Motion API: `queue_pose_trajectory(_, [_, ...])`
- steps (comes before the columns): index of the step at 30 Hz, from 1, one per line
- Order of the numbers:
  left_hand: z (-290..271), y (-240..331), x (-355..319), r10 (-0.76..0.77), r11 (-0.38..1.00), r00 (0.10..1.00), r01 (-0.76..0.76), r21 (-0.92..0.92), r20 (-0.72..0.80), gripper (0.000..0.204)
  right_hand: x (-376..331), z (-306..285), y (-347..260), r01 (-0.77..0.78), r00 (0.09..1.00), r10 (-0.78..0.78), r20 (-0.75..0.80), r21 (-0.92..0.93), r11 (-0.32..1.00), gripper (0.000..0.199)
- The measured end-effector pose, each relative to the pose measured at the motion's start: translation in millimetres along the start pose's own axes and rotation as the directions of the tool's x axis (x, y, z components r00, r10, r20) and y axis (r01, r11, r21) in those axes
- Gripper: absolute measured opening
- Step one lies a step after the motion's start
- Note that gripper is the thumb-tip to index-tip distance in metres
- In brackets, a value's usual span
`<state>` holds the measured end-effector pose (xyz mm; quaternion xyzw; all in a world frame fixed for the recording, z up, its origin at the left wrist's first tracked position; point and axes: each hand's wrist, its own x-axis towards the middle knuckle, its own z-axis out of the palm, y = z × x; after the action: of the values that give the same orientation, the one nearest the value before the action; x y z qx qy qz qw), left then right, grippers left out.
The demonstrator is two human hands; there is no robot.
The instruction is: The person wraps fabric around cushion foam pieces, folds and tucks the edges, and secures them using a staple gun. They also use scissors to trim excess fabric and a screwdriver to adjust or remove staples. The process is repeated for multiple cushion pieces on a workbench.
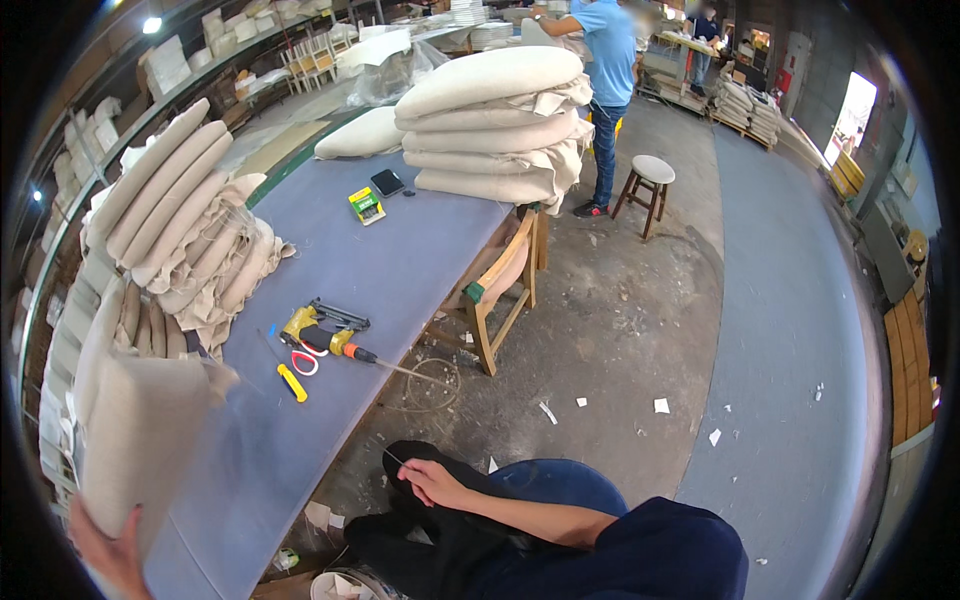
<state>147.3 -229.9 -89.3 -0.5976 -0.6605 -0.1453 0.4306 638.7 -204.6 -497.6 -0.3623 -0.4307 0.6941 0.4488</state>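
Note:
At the lower left, my left hand [110, 550] grips the lower edge of a beige fabric-covered seat cushion [150, 440], which stands tilted up on the table's left side and is partly blurred. My right hand [435, 485] is closed above my dark-trousered leg, with a thin metal shaft [393, 456] sticking out of its fingers; the rest of that tool is hidden in the hand. Between the hands on the blue-grey tabletop [330, 420] lie a yellow-handled screwdriver [292, 382], red-and-white-handled scissors [305, 360] and a yellow-and-black staple gun [325, 330] joined to an air hose.
Stacks of padded beige seats stand at the table's left [165, 190] and far end [490, 130]. A small yellow-green box [366, 206] and a phone [387, 182] lie near the far stack. A wooden chair frame [500, 290] touches the right edge. Beyond are a stool [652, 172] and a co-worker [606, 80].

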Motion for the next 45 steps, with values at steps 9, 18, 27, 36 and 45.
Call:
queue_pose_trajectory(9, [143, 191, -240, 0.028, 0.959, 0.838, 0.13, -0.25, 0.545, 0.097, -44, -18, 7, 0.083, 0.994, -0.056, 0.092, -0.329, 0.941, 0.024])
queue_pose_trajectory(18, [117, 240, -266, -0.202, 0.948, 0.927, 0.266, -0.173, 0.315, 0.089, 78, 44, -36, 0.204, 0.979, -0.195, 0.062, -0.203, 0.958, 0.028])
queue_pose_trajectory(27, [107, 250, -251, -0.229, 0.929, 0.878, 0.326, -0.176, 0.421, 0.077, 299, 109, -67, 0.417, 0.898, -0.418, 0.136, -0.567, 0.71, 0.039])
queue_pose_trajectory(36, [155, 245, -304, -0.347, 0.81, 0.846, 0.488, -0.325, 0.405, 0.089, 284, 64, -93, 0.336, 0.82, -0.46, 0.341, -0.937, -0.095, 0.061])
queue_pose_trajectory(45, [133, 212, -283, -0.271, 0.931, 0.918, 0.326, -0.161, 0.29, 0.075, 346, -5, -42, 0.307, 0.719, -0.562, 0.409, -0.912, -0.271, 0.04])
